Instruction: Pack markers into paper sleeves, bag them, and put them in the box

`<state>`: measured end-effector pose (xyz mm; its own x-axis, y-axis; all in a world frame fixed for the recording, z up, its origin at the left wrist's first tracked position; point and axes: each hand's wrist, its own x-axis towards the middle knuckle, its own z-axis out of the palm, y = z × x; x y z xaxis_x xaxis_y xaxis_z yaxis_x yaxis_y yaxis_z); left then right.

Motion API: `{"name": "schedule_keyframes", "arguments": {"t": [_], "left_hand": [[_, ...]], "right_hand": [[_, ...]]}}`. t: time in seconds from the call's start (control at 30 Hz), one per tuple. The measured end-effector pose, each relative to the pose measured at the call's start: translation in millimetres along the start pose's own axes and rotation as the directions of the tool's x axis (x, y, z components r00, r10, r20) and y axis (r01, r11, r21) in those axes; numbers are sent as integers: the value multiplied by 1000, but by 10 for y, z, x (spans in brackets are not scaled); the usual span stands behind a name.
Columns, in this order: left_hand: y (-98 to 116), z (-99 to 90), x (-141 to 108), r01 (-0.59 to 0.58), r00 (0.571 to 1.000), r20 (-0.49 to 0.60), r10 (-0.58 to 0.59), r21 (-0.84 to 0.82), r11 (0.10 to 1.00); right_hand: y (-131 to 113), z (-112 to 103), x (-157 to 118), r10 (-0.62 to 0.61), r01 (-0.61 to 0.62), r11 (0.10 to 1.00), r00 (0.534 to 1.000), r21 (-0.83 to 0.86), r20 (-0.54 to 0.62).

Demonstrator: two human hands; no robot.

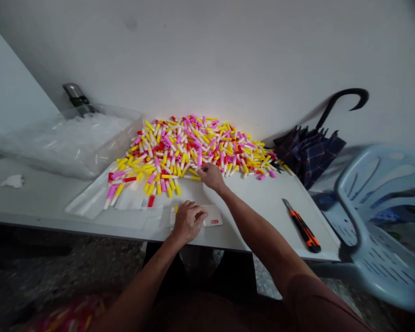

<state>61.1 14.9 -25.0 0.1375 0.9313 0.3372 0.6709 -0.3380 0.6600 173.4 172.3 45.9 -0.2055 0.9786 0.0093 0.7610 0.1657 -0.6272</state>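
Observation:
A wide heap of small plastic tubes [180,147], white with yellow, pink or red ends, lies against the wall. At its front edge my right hand [212,176] has its fingers bent together among the tubes; which piece they pinch, if any, is hidden. Nearer to me, my left hand [189,219] rests with curled fingers on a flat white box or card [212,216] bearing a small red mark. Whatever lies inside those fingers cannot be seen. A bit of yellow shows just left of the left hand. Loose tubes spread over clear plastic [90,198] to the left.
An orange and black utility knife [302,227], blade out, lies at right on the white table [263,198]. Behind it are a folded dark umbrella [306,152] and a light blue plastic chair [363,221]. A large clear bag [86,143] and a flask [76,94] stand left.

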Motion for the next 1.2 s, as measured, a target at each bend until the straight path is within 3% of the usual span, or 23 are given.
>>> {"name": "schedule_keyframes", "arguments": {"t": [0.07, 0.17, 0.23, 0.3, 0.43, 0.57, 0.67, 1.0, 1.1, 1.2], "left_hand": [[-16, 10, -10, -14, 1000, -19, 13, -22, 1000], [-34, 17, -26, -32, 998, -48, 30, -43, 999], [-40, 17, -34, -42, 997, -62, 39, -44, 998], [-41, 15, -38, -55, 996, -73, 52, -37, 998], [-31, 8, -35, -68, 994, -84, 66, -13, 998], [-17, 4, -32, -65, 996, -66, 65, 0, 998], [-23, 11, -32, -64, 996, -70, 63, -8, 998], [-40, -30, -7, -68, 997, -25, 67, -45, 997], [-32, -47, -17, -50, 999, -9, 50, -18, 999], [-29, -40, -41, -66, 998, -10, 66, 38, 997]], "right_hand": [[297, -326, -269, -13, 10, 997, 999, 70, 36], [757, -784, -791, 22, -75, 941, 987, 331, 160], [970, -968, -1119, 61, -155, 928, 961, 340, 271], [1071, -1015, -1345, 68, -188, 936, 926, 297, 371], [1019, -778, -1421, 18, -137, 965, 886, 225, 463], [879, -382, -1322, -82, -34, 961, 912, 273, 401], [853, -215, -1342, -182, 51, 936, 917, 348, 355], [988, -336, -1349, -512, 423, 857, 769, 295, 383], [1026, -269, -1325, -541, 466, 840, 749, 277, 383], [1060, -200, -1314, -535, 478, 845, 758, 239, 373]]}}
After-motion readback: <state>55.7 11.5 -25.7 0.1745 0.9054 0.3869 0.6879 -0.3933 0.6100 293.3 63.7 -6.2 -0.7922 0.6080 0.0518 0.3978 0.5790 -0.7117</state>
